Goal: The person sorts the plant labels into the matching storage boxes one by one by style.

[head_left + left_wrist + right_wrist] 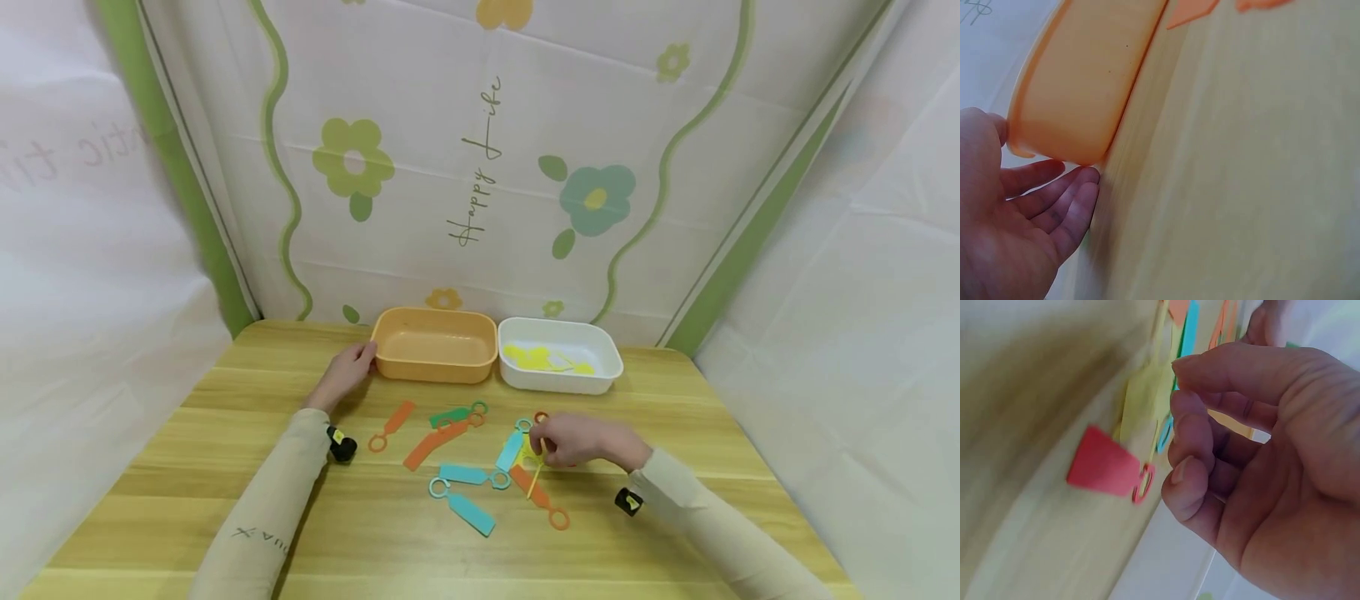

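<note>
My left hand (351, 371) touches the left end of the orange bin (435, 372); in the left wrist view its fingers (1075, 212) lie against the outer wall, with the thumb by the rim. Over a scatter of flat tags with rings, my right hand (577, 440) has its thumb and fingertips together at a flat yellow piece (1141, 406) with a thin stem (534, 483). Around that hand lie a red tag (1104, 462), a blue tag (510, 450) and an orange tag (531, 486). The right hand partly hides the yellow piece in the head view.
A white bin (558, 382) holding yellow pieces (528, 358) stands beside the orange one at the table's back. Nearer lie two more blue tags (471, 514), a green tag (450, 417) and several orange tags (396, 421). A printed curtain (480, 275) hangs behind the table (420, 567).
</note>
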Demonstrator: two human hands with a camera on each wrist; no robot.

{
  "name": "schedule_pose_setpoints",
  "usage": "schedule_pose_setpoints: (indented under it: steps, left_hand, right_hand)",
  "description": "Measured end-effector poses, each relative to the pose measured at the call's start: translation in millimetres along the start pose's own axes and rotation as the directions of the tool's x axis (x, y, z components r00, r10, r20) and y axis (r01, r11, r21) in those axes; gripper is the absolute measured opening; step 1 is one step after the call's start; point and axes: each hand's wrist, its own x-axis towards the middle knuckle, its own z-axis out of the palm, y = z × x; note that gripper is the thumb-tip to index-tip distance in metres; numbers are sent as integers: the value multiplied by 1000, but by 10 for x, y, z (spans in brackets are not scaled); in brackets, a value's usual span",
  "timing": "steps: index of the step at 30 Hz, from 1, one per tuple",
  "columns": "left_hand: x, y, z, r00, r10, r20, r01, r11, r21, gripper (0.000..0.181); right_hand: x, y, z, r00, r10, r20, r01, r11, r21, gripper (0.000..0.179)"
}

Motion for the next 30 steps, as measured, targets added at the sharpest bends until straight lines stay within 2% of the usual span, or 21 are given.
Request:
schedule_pose_setpoints:
  steps: [5,13,21,30]
  left_hand:
    - [-2,3,-1,1000,-4,0,4,1000,3,60]
    - [-3,5,-16,1000,4,7,-4,1000,9,62]
    - [-20,38,-21,1000,-4,2,4,1000,1,59]
    - [-25,35,-26,1000,-11,13,11,1000,8,60]
  right_hand:
    - [-4,-105,68,999,-45,-9,45,998,-33,15]
    - [26,-186,160,997,-76,8,76,995,-64,18]
    - [38,-232,147,997,-72,12,73,992,-107,11]
    - [65,-242,164,996,-84,1,84,992,-93,9]
